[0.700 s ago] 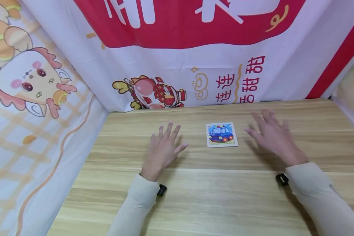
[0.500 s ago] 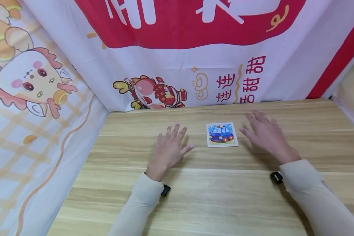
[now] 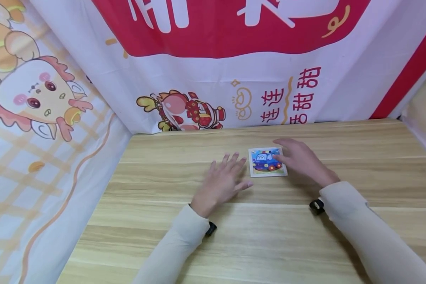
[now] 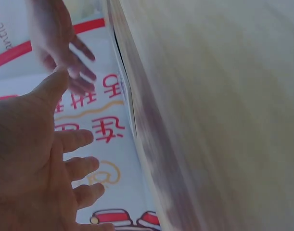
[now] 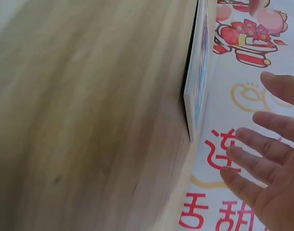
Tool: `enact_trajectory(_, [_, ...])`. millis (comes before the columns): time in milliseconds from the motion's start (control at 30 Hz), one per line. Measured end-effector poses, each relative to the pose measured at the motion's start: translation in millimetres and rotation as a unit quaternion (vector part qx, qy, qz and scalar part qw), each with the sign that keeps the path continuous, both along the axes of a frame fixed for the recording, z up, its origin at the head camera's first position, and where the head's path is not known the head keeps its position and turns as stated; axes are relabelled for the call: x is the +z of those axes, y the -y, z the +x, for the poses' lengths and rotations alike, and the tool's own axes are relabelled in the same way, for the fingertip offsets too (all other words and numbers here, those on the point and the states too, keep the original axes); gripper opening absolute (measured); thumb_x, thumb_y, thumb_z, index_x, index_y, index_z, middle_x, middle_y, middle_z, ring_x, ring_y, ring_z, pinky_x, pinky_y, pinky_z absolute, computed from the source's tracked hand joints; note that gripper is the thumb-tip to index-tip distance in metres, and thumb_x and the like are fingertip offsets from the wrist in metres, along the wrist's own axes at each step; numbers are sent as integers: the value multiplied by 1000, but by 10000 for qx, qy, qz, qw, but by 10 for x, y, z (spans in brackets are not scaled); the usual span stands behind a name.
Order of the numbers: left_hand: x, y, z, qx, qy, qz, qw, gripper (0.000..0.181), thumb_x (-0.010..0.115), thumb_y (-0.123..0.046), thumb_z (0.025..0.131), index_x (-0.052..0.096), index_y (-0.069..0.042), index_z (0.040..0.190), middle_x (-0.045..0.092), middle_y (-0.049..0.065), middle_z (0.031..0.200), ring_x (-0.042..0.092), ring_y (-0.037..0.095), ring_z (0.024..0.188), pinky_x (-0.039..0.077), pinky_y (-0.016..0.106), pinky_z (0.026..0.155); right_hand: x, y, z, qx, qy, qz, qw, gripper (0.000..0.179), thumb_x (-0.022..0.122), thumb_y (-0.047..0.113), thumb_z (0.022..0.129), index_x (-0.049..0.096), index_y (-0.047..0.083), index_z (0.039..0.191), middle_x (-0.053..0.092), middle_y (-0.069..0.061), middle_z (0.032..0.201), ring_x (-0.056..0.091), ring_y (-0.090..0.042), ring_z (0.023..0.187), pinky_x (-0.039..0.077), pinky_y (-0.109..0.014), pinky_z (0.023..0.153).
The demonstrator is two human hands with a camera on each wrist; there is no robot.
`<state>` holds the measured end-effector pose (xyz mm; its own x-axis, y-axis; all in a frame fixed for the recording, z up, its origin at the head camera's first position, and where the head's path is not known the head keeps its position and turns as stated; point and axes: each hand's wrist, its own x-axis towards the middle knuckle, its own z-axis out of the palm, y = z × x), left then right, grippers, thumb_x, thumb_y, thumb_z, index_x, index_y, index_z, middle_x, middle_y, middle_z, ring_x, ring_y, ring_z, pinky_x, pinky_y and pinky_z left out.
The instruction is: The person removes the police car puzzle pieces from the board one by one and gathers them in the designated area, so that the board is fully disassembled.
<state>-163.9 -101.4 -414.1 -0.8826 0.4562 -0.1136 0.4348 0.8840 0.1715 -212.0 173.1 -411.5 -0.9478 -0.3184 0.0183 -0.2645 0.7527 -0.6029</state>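
A flat square picture puzzle (image 3: 260, 167) with a white border shows a blue cartoon police car and lies on the wooden table. My left hand (image 3: 221, 185) hovers at its left side with fingers spread, fingertips close to the border. From the right, my right hand (image 3: 303, 159) reaches over; its thumb and fingertips overlap the puzzle's right part in the head view. The right wrist view shows that hand (image 5: 276, 163) with extended fingers holding nothing, beside the puzzle's thin edge (image 5: 189, 110). Spread, bare fingers of the left hand (image 4: 26, 159) fill the left wrist view's lower left.
The wood-grain table (image 3: 255, 240) runs back to a white and red printed cloth (image 3: 206, 71). Another cloth with a cartoon animal (image 3: 39, 98) hangs at the left. A small black device (image 3: 316, 207) sits at the right cuff, a similar one (image 3: 211, 228) at the left.
Both hands have moved inward toward the puzzle, the left hand rightward and the right hand leftward until it overlaps the puzzle's right side. The puzzle has stayed in place.
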Motion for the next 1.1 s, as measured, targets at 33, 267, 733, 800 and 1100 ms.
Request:
enact_trajectory(33, [-3,-21,1,-56,27,-22,10000,80,45,-68,103,24,-27,168,14,4,177,15,33,164,15,64,128,-7,19,-22,51,-9,-16,10000,54,67,24,103,53,2,151,50,-24,158,41,-47,149,32,-65,121])
enact_trajectory(267, [-15,-166,-15,-519,490,-220,9972,79,42,-66,105,21,-24,169,13,1,178,15,30,164,16,62,129,-48,142,-189,282,230,-181,9992,50,68,17,102,56,1,148,58,-23,150,55,-45,138,43,-62,114])
enact_trajectory(733, [-43,-396,-52,-968,618,-658,9912,78,42,-64,106,23,-20,169,16,1,177,20,26,163,24,60,128,-108,312,-411,494,450,-439,9968,41,67,11,102,61,-2,140,67,-23,136,64,-41,125,50,-58,107])
enact_trajectory(800, [-50,-420,-52,-1003,602,-740,9904,78,42,-64,106,23,-21,168,17,0,177,20,24,163,25,59,128,-120,340,-430,529,473,-480,9963,39,67,8,100,62,-3,138,68,-24,133,64,-41,123,51,-58,106])
enact_trajectory(1100, [-38,-479,-22,-1049,629,-879,9886,77,45,-63,105,28,-21,167,20,0,176,21,20,163,27,58,127,-216,455,-521,590,476,-362,9965,35,71,4,96,67,-2,131,72,-21,123,67,-37,115,52,-55,105])
